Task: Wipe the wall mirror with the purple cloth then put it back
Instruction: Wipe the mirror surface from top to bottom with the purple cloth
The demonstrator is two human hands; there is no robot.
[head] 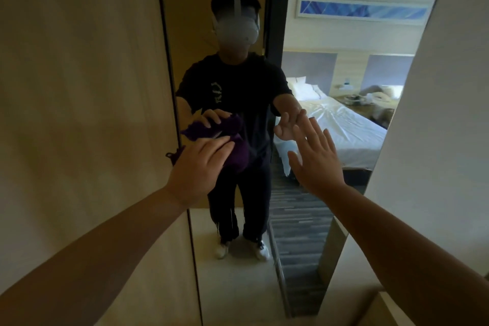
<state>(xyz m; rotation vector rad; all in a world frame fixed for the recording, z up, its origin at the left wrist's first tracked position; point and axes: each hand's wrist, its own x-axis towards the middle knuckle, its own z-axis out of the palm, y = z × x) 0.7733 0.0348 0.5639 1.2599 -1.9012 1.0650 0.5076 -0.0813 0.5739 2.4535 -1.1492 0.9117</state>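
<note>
A tall wall mirror (330,42) fills the middle of the head view, dark-framed on its left side. My left hand (197,168) presses a bunched purple cloth (238,157) flat against the glass near the mirror's left edge, at about mid height. My right hand (316,157) is held up with fingers spread, its fingertips at or touching the glass to the right of the cloth. It holds nothing. The mirror reflects a person in dark clothes, both hands and the cloth.
A light wooden panel (79,100) borders the mirror on the left and a pale wall (436,140) on the right. The reflection shows a bed with white sheets (341,124), striped carpet and a framed blue picture behind me.
</note>
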